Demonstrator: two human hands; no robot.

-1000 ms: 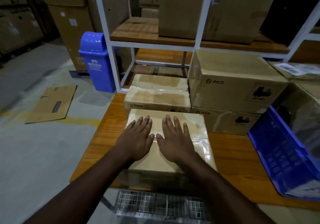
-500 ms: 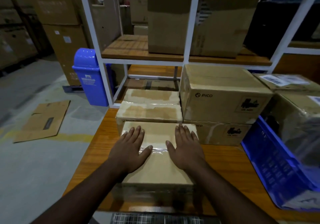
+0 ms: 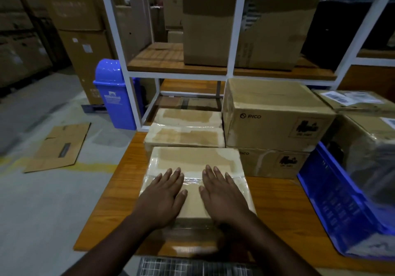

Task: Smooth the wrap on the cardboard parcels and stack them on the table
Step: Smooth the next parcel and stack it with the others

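A wire rack (image 3: 192,267) is showing at the bottom edge, just below the wooden table (image 3: 119,190). On the near part of that table a wrapped cardboard parcel (image 3: 196,160) is lying flat, and both hands are resting on its top: the left hand (image 3: 164,198) and the right hand (image 3: 222,196) are lying palm down side by side, fingers straight and slightly spread, gripping nothing. Just behind it two more wrapped parcels (image 3: 186,135) are sitting in a row, touching one another. To their right two printed boxes (image 3: 275,113) are standing stacked, with a blue crate (image 3: 333,203) tilting near them. Farther off, a white shelf (image 3: 235,40) is holding big cartons, and a blue bin (image 3: 113,94) is standing on the floor.
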